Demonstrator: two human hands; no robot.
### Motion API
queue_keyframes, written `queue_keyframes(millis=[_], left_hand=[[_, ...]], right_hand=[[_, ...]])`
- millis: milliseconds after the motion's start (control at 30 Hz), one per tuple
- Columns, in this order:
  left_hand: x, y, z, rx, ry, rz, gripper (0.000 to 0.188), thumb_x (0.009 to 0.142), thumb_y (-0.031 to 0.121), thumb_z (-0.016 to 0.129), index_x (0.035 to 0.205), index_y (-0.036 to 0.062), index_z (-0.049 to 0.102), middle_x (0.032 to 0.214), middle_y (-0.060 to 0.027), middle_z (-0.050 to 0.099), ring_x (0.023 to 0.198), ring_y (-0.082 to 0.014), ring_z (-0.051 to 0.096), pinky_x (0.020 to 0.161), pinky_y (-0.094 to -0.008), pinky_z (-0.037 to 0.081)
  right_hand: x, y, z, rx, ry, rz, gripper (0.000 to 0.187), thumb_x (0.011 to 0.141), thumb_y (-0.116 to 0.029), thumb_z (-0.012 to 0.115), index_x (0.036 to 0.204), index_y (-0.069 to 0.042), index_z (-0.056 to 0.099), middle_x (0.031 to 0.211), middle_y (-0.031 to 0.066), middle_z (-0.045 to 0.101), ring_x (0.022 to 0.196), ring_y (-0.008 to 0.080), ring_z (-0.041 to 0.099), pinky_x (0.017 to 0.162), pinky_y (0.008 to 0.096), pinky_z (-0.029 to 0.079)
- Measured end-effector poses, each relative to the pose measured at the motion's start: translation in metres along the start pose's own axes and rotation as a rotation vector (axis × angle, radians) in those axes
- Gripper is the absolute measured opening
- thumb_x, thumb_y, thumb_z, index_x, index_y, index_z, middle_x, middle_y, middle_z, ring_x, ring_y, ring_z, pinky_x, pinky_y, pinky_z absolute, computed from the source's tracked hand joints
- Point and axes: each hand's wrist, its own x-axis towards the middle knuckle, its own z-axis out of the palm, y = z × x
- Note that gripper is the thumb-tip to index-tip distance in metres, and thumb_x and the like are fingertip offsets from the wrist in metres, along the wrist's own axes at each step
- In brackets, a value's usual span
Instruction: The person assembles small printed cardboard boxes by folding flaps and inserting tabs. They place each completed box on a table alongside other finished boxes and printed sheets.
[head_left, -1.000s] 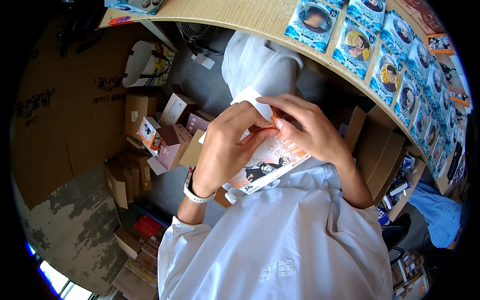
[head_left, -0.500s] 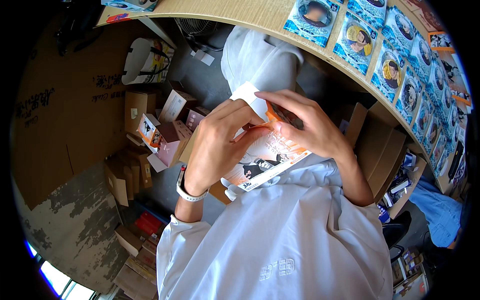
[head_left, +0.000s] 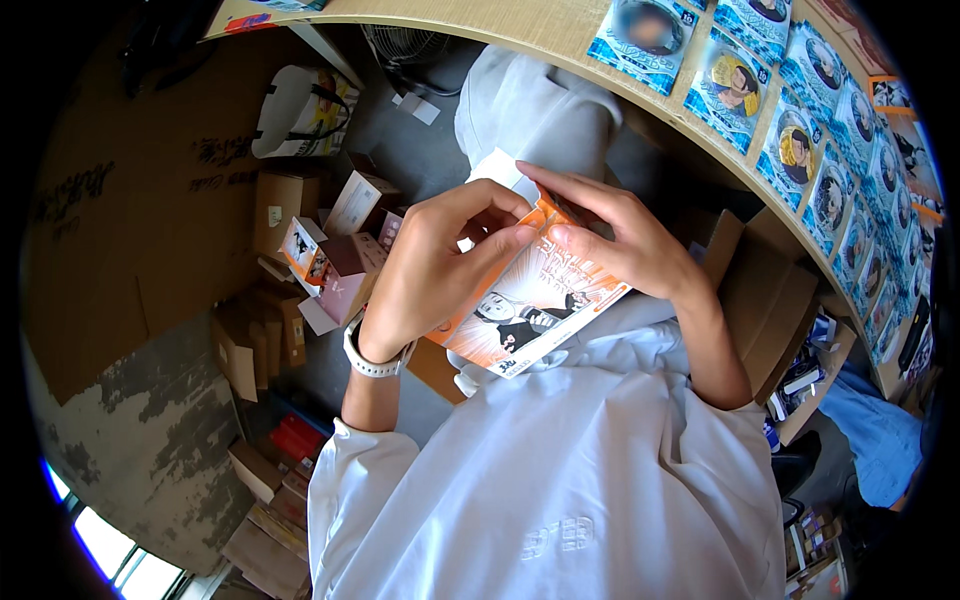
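In front of my waist, an orange-and-white cardboard box (head_left: 535, 305) printed with a cartoon figure is tilted between my hands. My left hand (head_left: 440, 262) grips its left upper edge, the thumb pressed near the top and the other fingers bent behind it. My right hand (head_left: 632, 242) holds the upper right edge, its thumb on the printed face and its fingers stretched over the top. A white flap (head_left: 497, 172) sticks up past the orange top edge between the hands. The inside of the box is hidden.
A wooden table (head_left: 545, 62) curves across the top and right, carrying rows of blue picture packets (head_left: 728, 82). Cartons (head_left: 350, 262) are piled on the floor at the left beside a white bag (head_left: 300, 112). An open brown carton (head_left: 775, 300) stands at the right.
My left fingers have drawn back from the top opening toward the left edge. More of the printed face shows now. The right thumb has slid a little along the top edge.
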Motion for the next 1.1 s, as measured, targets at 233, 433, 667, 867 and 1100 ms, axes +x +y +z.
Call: queue_keyframes(millis=[233, 433, 667, 867, 1100], left_hand=[[-0.001, 0.005, -0.015, -0.274, 0.036, -0.015, 0.016, 0.099, 0.008, 0.072, 0.108, -0.0046, 0.069, 0.100, -0.0047, 0.073, 0.091, -0.0091, 0.069, 0.082, -0.0256, 0.057], [-0.005, 0.007, -0.025, -0.250, 0.104, -0.045, 0.014, 0.098, 0.005, 0.073, 0.108, -0.0049, 0.072, 0.101, -0.0077, 0.077, 0.091, -0.0094, 0.069, 0.080, -0.0258, 0.056], [-0.013, -0.002, -0.023, -0.305, 0.088, -0.077, 0.013, 0.099, 0.006, 0.073, 0.107, -0.0039, 0.074, 0.099, -0.0039, 0.076, 0.087, -0.0070, 0.068, 0.076, -0.0229, 0.056], [-0.013, -0.009, -0.017, -0.162, 0.163, -0.027, 0.012, 0.095, 0.008, 0.078, 0.101, -0.0026, 0.076, 0.089, -0.0030, 0.076, 0.081, -0.0055, 0.067, 0.070, -0.0213, 0.054], [-0.018, -0.012, -0.010, -0.151, 0.207, 0.091, 0.014, 0.092, 0.007, 0.080, 0.100, -0.0028, 0.078, 0.091, -0.0056, 0.078, 0.083, -0.0075, 0.069, 0.074, -0.0235, 0.055]], right_hand=[[0.031, -0.021, -0.021, 0.238, -0.258, 0.166, 0.056, 0.107, -0.030, 0.062, 0.151, 0.003, 0.051, 0.130, 0.0094, 0.070, 0.113, 0.0084, 0.060, 0.098, 0.0271, 0.050], [0.056, -0.030, -0.029, 0.152, -0.432, 0.258, 0.059, 0.108, -0.041, 0.058, 0.148, 0.002, 0.055, 0.126, 0.0104, 0.071, 0.110, 0.0111, 0.066, 0.096, 0.0270, 0.052], [0.058, -0.025, -0.025, -0.054, -0.412, 0.156, 0.052, 0.105, -0.037, 0.058, 0.144, -0.001, 0.061, 0.113, 0.0111, 0.075, 0.102, 0.0106, 0.068, 0.087, 0.0281, 0.055], [0.059, -0.023, -0.021, -0.092, -0.460, 0.203, 0.048, 0.105, -0.035, 0.057, 0.141, -0.004, 0.065, 0.099, 0.0085, 0.074, 0.085, 0.0097, 0.066, 0.076, 0.0278, 0.055], [0.057, -0.021, -0.020, -0.054, -0.501, 0.212, 0.046, 0.105, -0.033, 0.057, 0.138, -0.003, 0.066, 0.097, 0.0079, 0.073, 0.085, 0.0097, 0.066, 0.078, 0.0281, 0.055]])
